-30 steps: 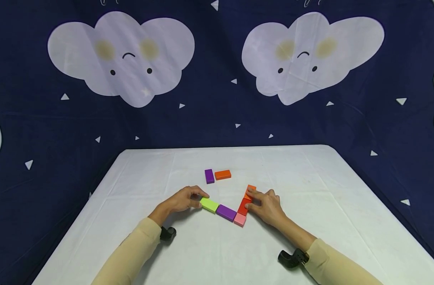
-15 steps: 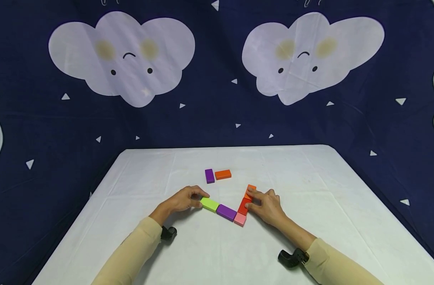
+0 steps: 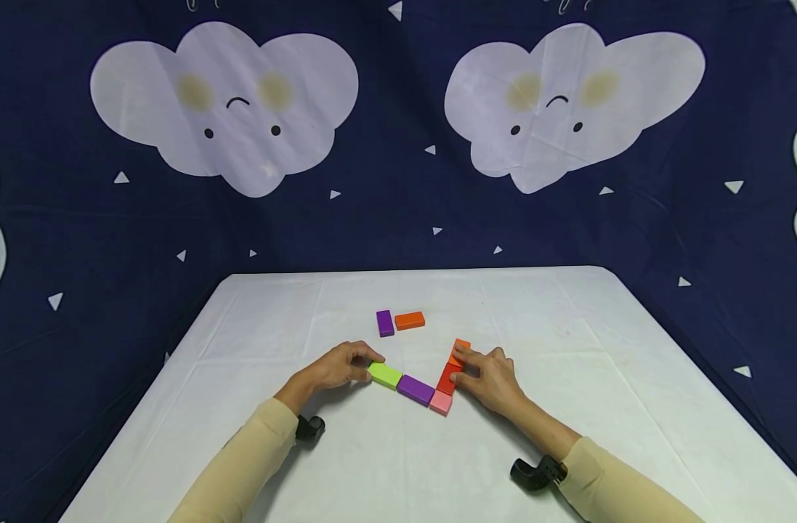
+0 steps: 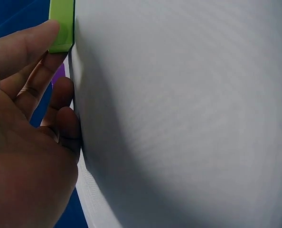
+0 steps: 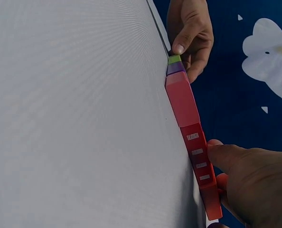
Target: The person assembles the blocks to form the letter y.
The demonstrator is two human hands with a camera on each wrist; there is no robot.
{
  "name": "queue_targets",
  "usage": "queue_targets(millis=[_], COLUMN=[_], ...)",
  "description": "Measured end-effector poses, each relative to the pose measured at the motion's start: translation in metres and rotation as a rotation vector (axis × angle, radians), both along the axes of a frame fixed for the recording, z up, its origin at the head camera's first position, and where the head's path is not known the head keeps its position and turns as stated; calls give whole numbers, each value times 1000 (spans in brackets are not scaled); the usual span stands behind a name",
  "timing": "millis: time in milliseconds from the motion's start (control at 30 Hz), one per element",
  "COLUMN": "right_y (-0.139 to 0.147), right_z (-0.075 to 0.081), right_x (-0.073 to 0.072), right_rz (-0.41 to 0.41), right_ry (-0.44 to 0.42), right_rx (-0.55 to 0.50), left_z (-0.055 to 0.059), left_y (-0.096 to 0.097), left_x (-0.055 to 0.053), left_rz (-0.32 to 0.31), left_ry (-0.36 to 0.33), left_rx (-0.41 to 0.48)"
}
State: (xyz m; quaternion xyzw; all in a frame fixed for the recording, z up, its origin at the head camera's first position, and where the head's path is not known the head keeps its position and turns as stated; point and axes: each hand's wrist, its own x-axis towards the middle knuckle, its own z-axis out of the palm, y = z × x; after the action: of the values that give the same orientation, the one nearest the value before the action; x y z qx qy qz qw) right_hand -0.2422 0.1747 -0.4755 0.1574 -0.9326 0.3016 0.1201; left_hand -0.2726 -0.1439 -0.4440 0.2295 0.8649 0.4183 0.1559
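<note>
Against a navy backdrop point(image 3: 398, 214), the white surface point(image 3: 542, 312) carries five blocks in a bent row. We see fingers of the left hand point(image 3: 336, 365) pinching the lime block point(image 3: 385, 375), and those of the right hand point(image 3: 492, 379) gripping the red block point(image 3: 447, 379) and end orange block point(image 3: 463, 343), likely to steady the joins with the middle purple block point(image 3: 415, 390) and corner pink block point(image 3: 440, 403). Beyond, a loose purple block point(image 3: 385, 324) lies just beside a loose orange block point(image 3: 409, 320). We count seven: two purple, two orange, one each of lime, red, pink.
</note>
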Motion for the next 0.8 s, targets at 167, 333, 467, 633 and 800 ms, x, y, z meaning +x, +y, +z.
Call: queue_targets(millis=[167, 333, 467, 633, 800], right_y=[0, 0, 0, 0, 0], right_z=[-1, -1, -1, -1, -1], right_x=[0, 0, 0, 0, -1], right_rz=[-4, -5, -5, -3, -4], right_ry=[-7, -12, -13, -16, -18], right_rx=[1, -2, -3, -2, -3], left_z=[0, 0, -1, -2, -2], left_y=[0, 1, 1, 0, 0], left_x=[0, 1, 0, 0, -1], left_rz=[2, 5, 11, 15, 11], left_ry=[1, -7, -10, -1, 6], left_rx=[1, 14, 19, 18, 13])
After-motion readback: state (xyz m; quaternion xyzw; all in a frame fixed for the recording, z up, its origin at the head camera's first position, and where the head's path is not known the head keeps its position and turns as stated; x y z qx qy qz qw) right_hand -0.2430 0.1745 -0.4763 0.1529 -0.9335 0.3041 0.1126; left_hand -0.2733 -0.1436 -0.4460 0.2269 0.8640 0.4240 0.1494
